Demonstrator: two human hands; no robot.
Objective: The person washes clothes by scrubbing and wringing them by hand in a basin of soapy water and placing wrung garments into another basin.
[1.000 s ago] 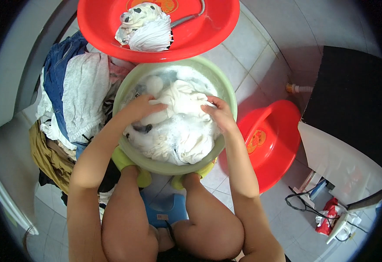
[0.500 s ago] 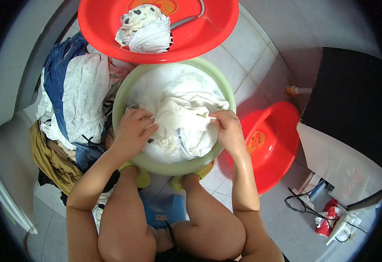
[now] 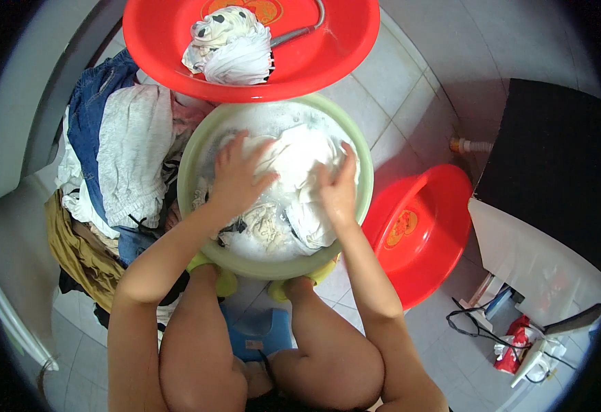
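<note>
A pale green basin [image 3: 364,206] holds sudsy water and wet laundry. Across its middle lies a white garment [image 3: 293,152], bunched and partly under the foam. My left hand [image 3: 238,177] rests over its left side, fingers spread. On the right side of the same cloth, my right hand [image 3: 338,191] lies with thumb and fingers apart. Neither hand grips anything. Closer to me in the water are a cream lacy cloth [image 3: 262,223] and a dark patterned piece [image 3: 232,232]; much of both is submerged.
Beyond the basin, a large red basin [image 3: 328,65] holds wrung white clothes [image 3: 235,51] and a metal shower hose [image 3: 293,34]. Another red basin [image 3: 444,226] sits at right. Dry clothes [image 3: 132,154] are heaped at left. Cables [image 3: 475,323] lie at lower right.
Both hands have let go of the white garment's edges, moved farther into the basin and spread their fingers over it. The cloth has shifted away from me, uncovering more of the cream lacy cloth.
</note>
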